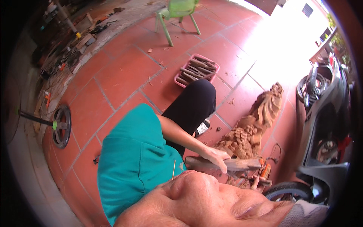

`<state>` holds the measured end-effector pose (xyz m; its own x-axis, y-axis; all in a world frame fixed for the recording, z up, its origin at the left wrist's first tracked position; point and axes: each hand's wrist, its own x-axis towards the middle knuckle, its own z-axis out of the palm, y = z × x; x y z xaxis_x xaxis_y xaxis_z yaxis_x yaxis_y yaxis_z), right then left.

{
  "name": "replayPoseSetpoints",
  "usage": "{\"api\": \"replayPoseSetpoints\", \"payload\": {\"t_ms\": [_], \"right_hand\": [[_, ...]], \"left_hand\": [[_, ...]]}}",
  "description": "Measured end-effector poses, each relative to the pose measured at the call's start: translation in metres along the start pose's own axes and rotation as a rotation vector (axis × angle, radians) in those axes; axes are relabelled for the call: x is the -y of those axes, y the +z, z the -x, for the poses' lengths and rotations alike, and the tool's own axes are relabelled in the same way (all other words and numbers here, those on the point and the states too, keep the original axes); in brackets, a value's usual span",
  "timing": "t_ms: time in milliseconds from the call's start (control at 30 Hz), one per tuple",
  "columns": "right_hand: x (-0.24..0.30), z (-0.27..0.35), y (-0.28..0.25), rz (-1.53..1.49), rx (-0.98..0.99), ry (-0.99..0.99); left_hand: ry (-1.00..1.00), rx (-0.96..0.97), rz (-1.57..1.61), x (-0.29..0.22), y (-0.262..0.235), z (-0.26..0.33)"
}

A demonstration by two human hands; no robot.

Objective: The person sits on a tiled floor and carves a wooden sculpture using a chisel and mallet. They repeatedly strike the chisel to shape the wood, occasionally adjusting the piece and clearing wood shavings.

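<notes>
My left hand [217, 157] lies over a rough grey-brown wooden beam [242, 164], with its fingers loosely extended. Past the beam, my right hand [258, 182] is partly hidden, its fingers closed around a tool with a brown wooden handle [267, 182]; the tool's working end is not clear. Beside that hand is an orange power tool [266, 172], partly covered. A carved brown wooden sculpture [251, 128], with flowing folds and rounded shapes, lies slantwise just beyond the beam.
A pink basket [176, 80] of wooden-handled tools sits on red tiles past my knee. A green plastic chair [177, 8] stands farther off. A motorbike [321, 125] lines the right side. At left are a black wheel [61, 126] and scattered tools along the wall.
</notes>
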<state>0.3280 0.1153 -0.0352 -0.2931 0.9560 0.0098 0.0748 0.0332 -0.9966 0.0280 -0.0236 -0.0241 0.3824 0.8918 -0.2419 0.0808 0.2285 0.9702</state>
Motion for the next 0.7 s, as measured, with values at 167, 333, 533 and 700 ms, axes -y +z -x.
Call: {"api": "replayPoseSetpoints", "payload": {"t_ms": [167,333,533,700], "right_hand": [[0.027,0.002,0.028,0.109,-0.164,-0.045],[0.027,-0.001,0.023,0.247,-0.189,-0.044],[0.041,0.022,0.019,0.329,-0.275,0.004],[0.05,0.023,0.017,0.411,-0.303,-0.003]], "left_hand": [[-0.06,-0.035,0.082,-0.013,-0.009,0.01],[-0.14,-0.056,0.352,-0.013,-0.006,0.007],[-0.233,-0.037,0.395,-0.017,-0.004,0.002],[-0.179,-0.097,0.345,-0.022,-0.015,0.0]]}}
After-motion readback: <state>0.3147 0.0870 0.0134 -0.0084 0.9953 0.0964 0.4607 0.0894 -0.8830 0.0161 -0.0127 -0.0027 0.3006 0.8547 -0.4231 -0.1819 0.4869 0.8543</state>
